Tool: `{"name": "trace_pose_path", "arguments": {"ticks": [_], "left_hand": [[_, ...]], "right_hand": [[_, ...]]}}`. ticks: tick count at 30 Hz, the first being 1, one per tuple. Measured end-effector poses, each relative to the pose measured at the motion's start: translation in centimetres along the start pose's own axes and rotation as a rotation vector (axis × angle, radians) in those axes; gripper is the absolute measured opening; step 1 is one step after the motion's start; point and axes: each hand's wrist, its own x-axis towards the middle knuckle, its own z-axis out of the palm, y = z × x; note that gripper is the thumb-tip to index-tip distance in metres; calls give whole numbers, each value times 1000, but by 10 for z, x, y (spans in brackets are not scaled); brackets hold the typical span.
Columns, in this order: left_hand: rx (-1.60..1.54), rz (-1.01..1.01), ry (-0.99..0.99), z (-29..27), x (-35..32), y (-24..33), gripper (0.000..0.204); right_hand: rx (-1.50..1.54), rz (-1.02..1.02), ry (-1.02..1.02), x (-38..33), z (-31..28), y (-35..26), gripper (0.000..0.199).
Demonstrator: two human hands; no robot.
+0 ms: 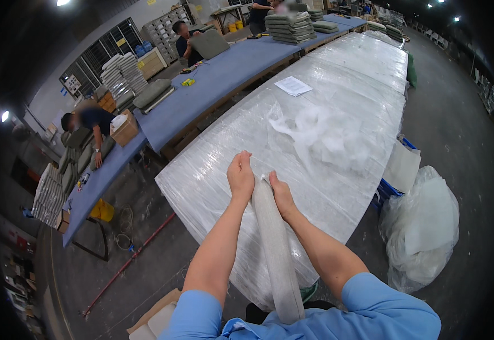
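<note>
Pale grey pad held on edge over the near end of the worktop

The pad [272, 243] stands on its narrow side, its near end close against the blue shirt [371, 306] and its far end pointing out over the worktop [207, 173], a broad surface sheathed in clear film. It lies inward of both long edges, just above the worktop's near end; whether its lower side rests on the film cannot be told.

To handle it well, I would keep the two palms level with each other at the far end, press evenly and only lightly, since a padded piece would probably dent under hard fingertips, and let the body steady the near end so the pad does not twist or tip.

The left hand [240, 175] is spread flat rather than clenched, fingers long and close together, its palm side turned to the pad's left face at the far end. The right hand [281, 195] is against the right face, thumb raised beside the far upper corner; its fingers are mostly hidden, so how tightly they curl is unclear. Crumpled white sheeting [329, 136] lies farther out, toward the worktop's right edge, well clear of both hands.
</note>
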Motion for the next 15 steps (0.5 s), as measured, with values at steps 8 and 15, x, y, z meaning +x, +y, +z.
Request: {"name": "trace_pose_path", "arguments": {"ticks": [8, 15], "left_hand": [[89, -60, 49, 26, 2, -1, 45], [115, -100, -7, 24, 8, -16, 55]], "right_hand": [[-61, -55, 125, -2, -6, 3, 70], [-48, -113, 81, -2, -10, -1, 64]]}}
